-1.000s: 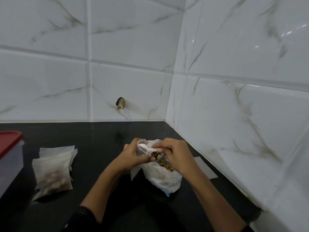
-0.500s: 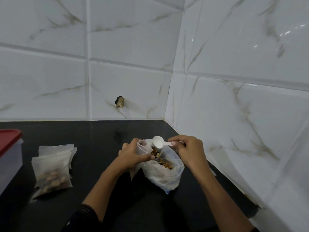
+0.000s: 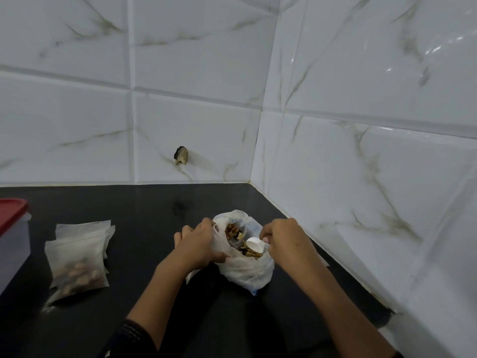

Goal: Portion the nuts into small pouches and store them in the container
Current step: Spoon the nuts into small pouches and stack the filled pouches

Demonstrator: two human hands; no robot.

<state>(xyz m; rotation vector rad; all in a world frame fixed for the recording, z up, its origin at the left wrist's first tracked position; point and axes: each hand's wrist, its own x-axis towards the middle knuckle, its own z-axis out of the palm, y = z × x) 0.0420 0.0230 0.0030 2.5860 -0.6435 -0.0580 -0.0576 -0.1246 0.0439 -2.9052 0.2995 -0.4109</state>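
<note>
Bag (image 3: 245, 271) near wall corner, hands (image 3: 197, 245) inside.

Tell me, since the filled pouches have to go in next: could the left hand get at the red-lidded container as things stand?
Probably not right away. The left hand is busy holding the nut bag open, and the container at the counter's far left has its red lid on. The counter between them looks unobstructed.

no readable text, labels, numbers, signs anywhere

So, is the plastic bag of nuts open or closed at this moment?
Open. The plastic bag gapes at its mouth, nuts show inside, and the right hand dips the white scoop in.
</note>
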